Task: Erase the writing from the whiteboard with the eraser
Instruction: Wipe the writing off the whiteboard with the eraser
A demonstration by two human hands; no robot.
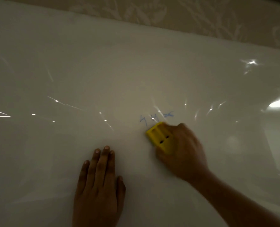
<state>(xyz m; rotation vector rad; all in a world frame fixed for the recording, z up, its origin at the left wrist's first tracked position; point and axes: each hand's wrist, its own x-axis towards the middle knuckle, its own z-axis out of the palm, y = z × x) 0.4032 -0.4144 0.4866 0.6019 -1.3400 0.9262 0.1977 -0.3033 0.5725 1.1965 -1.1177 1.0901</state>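
Your right hand [182, 149] has its fingers curled around the yellow eraser [159, 137], holding it firmly from the right side, and the hand is a little blurred. The eraser lies pressed on the whiteboard [103, 79], tilted, with its upper corner pointing up and to the left. Two small dark holes show on its top face. Its upper edge is just below the blue writing [154, 118] and seems to touch the lower end of the strokes. The writing is faint; I can read something like two "4" shapes, and a smudged mark to the right of them.

Your left hand [100, 182] holds nothing. Its fingers are stretched out straight and close together, palm down, flat on the whiteboard, to the lower left of the eraser and apart from it.

The whiteboard is glossy and shows many small light reflections. Above its upper edge there is a beige wall with a pale leaf pattern [201, 13].
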